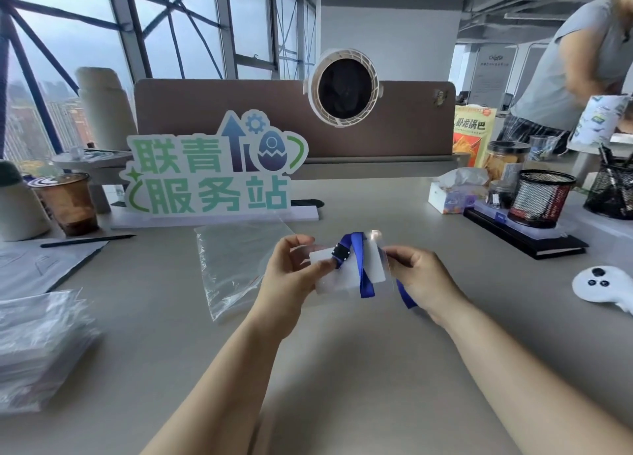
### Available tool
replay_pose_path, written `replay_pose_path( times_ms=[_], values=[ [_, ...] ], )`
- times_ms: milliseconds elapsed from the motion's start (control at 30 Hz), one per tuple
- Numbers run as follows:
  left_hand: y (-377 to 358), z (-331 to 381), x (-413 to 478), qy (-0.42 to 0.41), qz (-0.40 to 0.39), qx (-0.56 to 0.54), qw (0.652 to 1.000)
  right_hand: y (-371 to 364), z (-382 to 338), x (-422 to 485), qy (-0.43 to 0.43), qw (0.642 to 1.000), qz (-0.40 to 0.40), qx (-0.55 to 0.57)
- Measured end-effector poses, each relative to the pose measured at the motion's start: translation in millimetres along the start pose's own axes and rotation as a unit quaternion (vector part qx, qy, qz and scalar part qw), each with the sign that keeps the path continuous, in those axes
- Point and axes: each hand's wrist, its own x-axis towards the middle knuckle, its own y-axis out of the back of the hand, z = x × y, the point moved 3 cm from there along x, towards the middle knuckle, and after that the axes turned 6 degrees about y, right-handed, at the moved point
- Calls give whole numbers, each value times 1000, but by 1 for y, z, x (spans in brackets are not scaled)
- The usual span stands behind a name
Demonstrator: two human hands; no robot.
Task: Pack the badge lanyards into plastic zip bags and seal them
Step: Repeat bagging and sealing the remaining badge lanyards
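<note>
The step in hand looks like bundling: the blue lanyard [360, 269] is wound round the white badge [374, 261] so the pair makes a flat packet that can go into a bag. The packet is held in the air just above the tabletop [342, 369], at the middle of the frame, and it is not yet inside the loose zip bag [236, 263] that lies flat on the tabletop just left of and behind the hands. A clear film glints at the packet's right edge; I cannot tell whether that is the badge's own sleeve or a second bag.

The left hand [291, 276] comes in from the lower middle of the frame, forearm angled up and to the right, and pinches the badge's left end between thumb and fingers beside the black clip [342, 253]. The right hand [421, 280] comes in from the lower right, fingers curled, clamped on the right edge, with a tail of strap running under its palm.

The next move probably calls for tucking that loose tail, freeing one hand to open the mouth of the zip bag, and sliding the packet in flat without letting the strap unwind. A stack of bags [37, 345] sits at the left edge.
</note>
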Motion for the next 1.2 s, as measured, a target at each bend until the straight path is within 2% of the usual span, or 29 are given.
replay_pose_path(
  times_ms=[67,300,367,433,500,567,633,867,933,1033,1133,1200],
  values=[
    [3,-2,2,-2,30,-9,1000,-6,7,-4,-7,1000,-17,-20],
    [14,4,5,-53,162,-4,985,-13,19,-12,5,975,-87,-206],
    [16,4,5,-60,187,23,980,-15,13,-15,76,947,-88,-300],
    [17,3,4,-73,199,74,974,-19,0,-19,195,896,-67,-393],
    [13,1,3,-85,184,119,972,-22,-12,-21,274,850,-46,-447],
    [8,-3,2,-92,149,152,973,-23,-18,-15,307,825,-30,-474],
    [4,-5,0,-86,111,177,974,-20,-23,-7,310,821,-19,-480],
    [1,-9,1,-41,16,198,979,-12,-21,8,271,886,9,-375],
    [0,-8,1,-34,10,198,979,-11,-14,9,219,925,-3,-310],
    [0,-7,2,-42,11,212,976,-9,-4,9,95,980,-41,-167],
    [0,-6,2,-83,12,238,968,-14,2,7,42,995,-38,-76],
    [1,-5,3,-116,31,304,945,-18,5,7,24,999,-31,-23]
  ],
)
